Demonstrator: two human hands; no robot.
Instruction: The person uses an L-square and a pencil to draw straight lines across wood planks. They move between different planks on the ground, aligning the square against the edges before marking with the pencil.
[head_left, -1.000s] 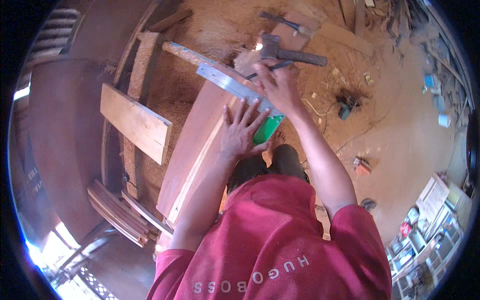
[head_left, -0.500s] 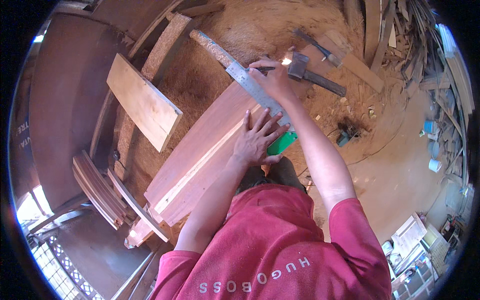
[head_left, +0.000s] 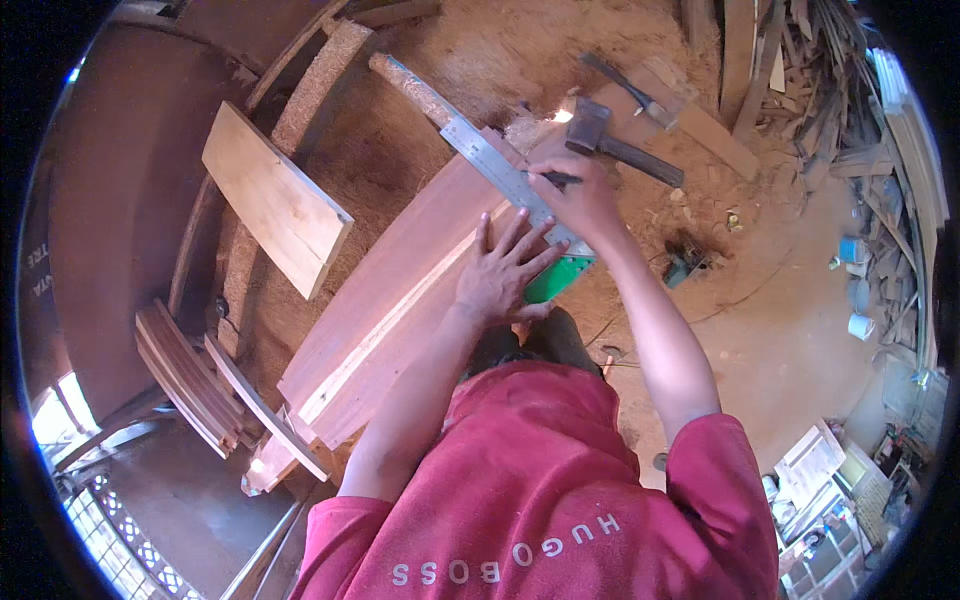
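Observation:
A reddish wooden board (head_left: pixel 383 240) with a pale stripe along it lies slantwise in front of me. Across its far end rests a try square, with a metal blade (head_left: pixel 488 165) and a green stock (head_left: pixel 556 281) against the board's near right edge. My left hand (head_left: pixel 497 272) lies flat with fingers spread over the blade and board, its thumb by the stock. In my right hand (head_left: pixel 588 203) a dark pen (head_left: pixel 556 178) is pinched, its tip at the blade's far edge. The tip's exact contact is hard to make out.
Beyond my right hand lie a mallet (head_left: pixel 625 148) and a dark-headed hammer (head_left: pixel 630 90). A pale plank (head_left: pixel 277 200) is to the left, above stacked curved strips (head_left: pixel 190 380). Sawdust covers the floor (head_left: pixel 510 60). Scrap wood (head_left: pixel 820 130) is piled at far right.
My right hand has slid with the pen along the blade, toward me and the green stock. My left hand stays on the square; the whole view has shifted slightly.

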